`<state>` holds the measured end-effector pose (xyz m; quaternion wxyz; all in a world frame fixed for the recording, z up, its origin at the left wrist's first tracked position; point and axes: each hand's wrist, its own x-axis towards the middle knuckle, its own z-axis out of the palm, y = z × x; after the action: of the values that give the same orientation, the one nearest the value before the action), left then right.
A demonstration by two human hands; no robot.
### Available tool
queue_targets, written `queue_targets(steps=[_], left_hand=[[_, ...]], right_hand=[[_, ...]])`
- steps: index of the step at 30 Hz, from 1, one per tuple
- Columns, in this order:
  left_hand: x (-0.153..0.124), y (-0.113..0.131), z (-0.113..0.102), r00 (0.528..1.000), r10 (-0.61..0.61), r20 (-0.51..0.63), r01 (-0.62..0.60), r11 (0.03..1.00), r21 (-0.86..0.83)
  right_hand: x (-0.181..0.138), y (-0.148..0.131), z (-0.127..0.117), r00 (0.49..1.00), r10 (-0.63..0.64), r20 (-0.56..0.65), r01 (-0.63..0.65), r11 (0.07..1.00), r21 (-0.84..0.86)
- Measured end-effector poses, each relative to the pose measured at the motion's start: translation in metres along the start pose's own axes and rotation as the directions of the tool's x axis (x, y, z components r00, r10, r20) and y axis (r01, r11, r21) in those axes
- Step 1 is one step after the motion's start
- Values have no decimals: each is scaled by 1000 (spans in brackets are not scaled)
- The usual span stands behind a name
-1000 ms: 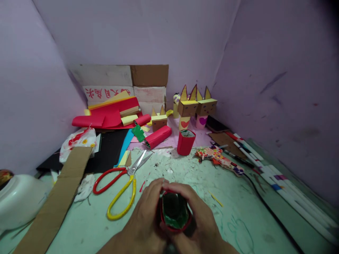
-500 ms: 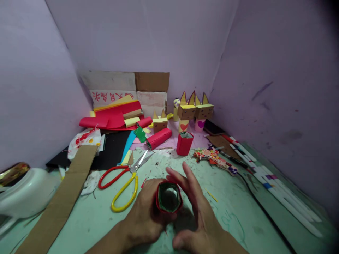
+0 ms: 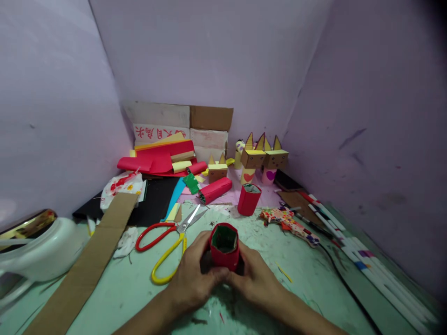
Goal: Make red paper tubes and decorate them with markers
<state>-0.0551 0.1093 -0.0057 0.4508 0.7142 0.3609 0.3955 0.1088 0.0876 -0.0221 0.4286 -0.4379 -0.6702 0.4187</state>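
A short red paper tube (image 3: 224, 247) with a green lining stands upright on the pale green table (image 3: 307, 284), its open end up. My left hand (image 3: 194, 275) wraps its left side and my right hand (image 3: 255, 277) wraps its right side; both are closed around its lower half. Scissors (image 3: 167, 240) with one red and one yellow handle lie just left of my left hand. A second upright red tube (image 3: 248, 199) stands farther back, and a longer red roll (image 3: 215, 190) lies on its side beside it.
Cardboard cat figures (image 3: 264, 159) and a smaller one (image 3: 217, 170) stand at the back by stacked boxes (image 3: 181, 122). Red and yellow paper (image 3: 161, 157), a cardboard strip (image 3: 88, 270) and a white container (image 3: 38, 254) are left. White markers (image 3: 352, 242) and a patterned scrap (image 3: 289, 220) lie right.
My right hand, which had opened beside the tube, has closed on it again. The tube has gone from tilted toward me to upright on the table. The view shifted slightly.
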Motion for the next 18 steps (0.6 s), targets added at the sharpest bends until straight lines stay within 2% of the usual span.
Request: queue_targets(steps=[3,6,10,12,15,18], left_hand=[[1,-4,3,990,-118,-70,119,993,6],[3,-6,1,983,-181,-36,180,983,-30],[7,-5,-7,989,-148,-18,146,985,-91],[9,-5,-8,992,-117,54,120,991,-63],[9,-8,-6,979,-90,183,85,996,35],[9,-9,-2,975,-88,205,74,994,77]], right_hand=[[3,8,7,996,-3,-84,-7,993,-116],[1,14,3,999,-26,-20,22,982,-187],[0,14,-17,1000,-1,6,0,999,39],[3,12,-25,1000,22,-4,-22,993,116],[6,13,-25,996,26,87,-42,980,196],[6,16,-21,991,23,129,-51,974,219]])
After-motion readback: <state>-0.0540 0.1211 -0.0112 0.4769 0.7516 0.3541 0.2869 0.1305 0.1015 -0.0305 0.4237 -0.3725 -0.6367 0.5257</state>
